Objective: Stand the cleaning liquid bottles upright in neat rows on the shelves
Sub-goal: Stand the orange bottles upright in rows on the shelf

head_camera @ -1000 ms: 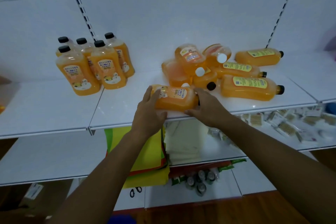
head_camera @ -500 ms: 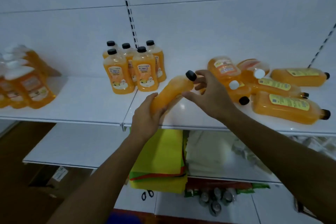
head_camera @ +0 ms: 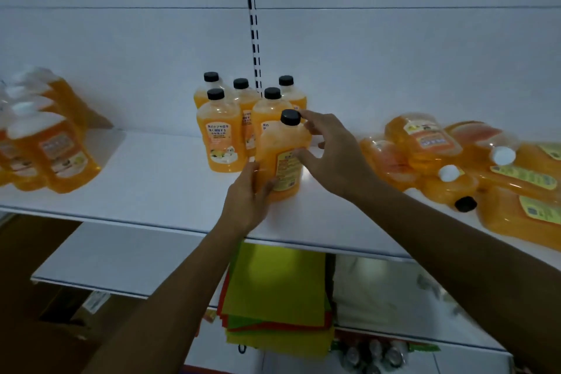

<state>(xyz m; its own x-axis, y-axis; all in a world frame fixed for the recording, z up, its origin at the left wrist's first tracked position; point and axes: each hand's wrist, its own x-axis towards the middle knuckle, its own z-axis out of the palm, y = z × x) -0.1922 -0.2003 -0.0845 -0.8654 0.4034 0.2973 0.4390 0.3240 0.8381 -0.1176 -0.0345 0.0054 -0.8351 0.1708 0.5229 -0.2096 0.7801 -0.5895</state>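
An orange cleaning liquid bottle [head_camera: 283,149] with a black cap stands upright on the white shelf [head_camera: 151,188], its back label facing me. My left hand [head_camera: 246,203] grips its lower part. My right hand [head_camera: 334,155] is spread beside it, its index fingertip at the cap and its thumb on the label. Just behind stand several upright black-capped bottles [head_camera: 220,136] in a tight group. To the right, a pile of orange bottles [head_camera: 425,143] lies on its side on the same shelf.
Several white-capped orange bottles [head_camera: 54,149] stand close together at the shelf's far left. A slotted upright [head_camera: 253,24] runs up the back wall. A lower shelf holds a stack of green and yellow sheets [head_camera: 273,288] and white cloths [head_camera: 364,291].
The bottle went from lying flat near the pile, through a tilt, to upright in front of the standing group. My view swung left. My right hand's fingers have loosened from the neck.
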